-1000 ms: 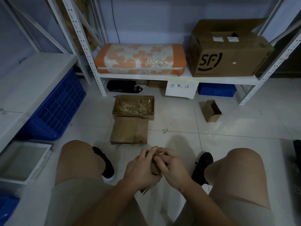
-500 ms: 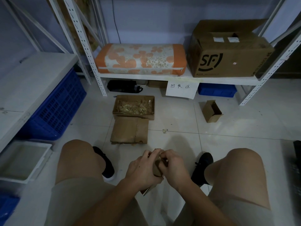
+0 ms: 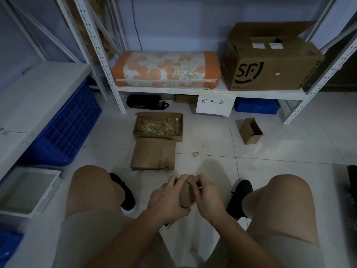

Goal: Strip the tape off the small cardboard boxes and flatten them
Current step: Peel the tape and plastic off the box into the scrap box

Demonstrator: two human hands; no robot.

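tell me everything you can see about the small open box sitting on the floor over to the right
The small box is plain brown cardboard, still in its box shape, not flattened. It lies tipped on the white tiled floor with its open mouth facing up and right, showing a dark, seemingly empty inside. A flap sticks out at its upper left. No tape can be made out on it. It sits alone near the shelf leg, below the paper sign; neither hand touches it.
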